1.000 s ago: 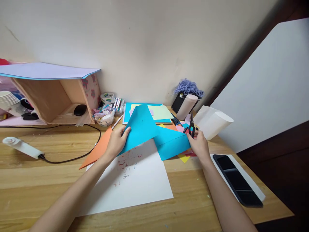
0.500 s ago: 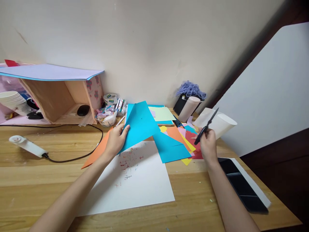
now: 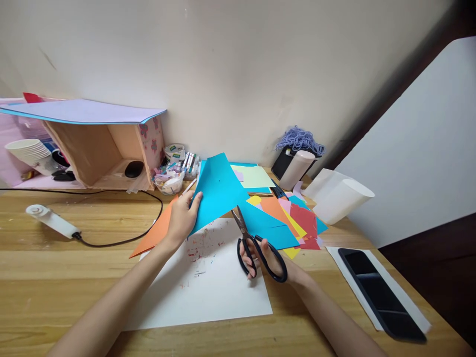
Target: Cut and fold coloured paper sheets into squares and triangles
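Observation:
Raised above the table, a blue paper sheet (image 3: 219,191) is pinched at its left edge by my left hand (image 3: 184,218). My right hand (image 3: 260,260) has its fingers through the black handles of the scissors (image 3: 243,230). The blades are slightly apart and point up at the blue sheet's lower right corner; whether they touch it I cannot tell. Below both hands lies a large white sheet (image 3: 208,292) with small coloured marks. Another blue sheet (image 3: 273,228) lies behind the scissors.
Coloured scraps (image 3: 305,223) lie at the right, near rolled white paper (image 3: 338,198) and a black phone (image 3: 381,295). Orange paper (image 3: 156,230) lies left. A cardboard box (image 3: 89,153), a tub of scraps (image 3: 169,183) and a corded white device (image 3: 54,220) stand or lie farther left.
My right hand has moved left with the scissors, from over the scraps to the blue sheet's corner. The scissors have opened slightly. My left hand still holds the sheet.

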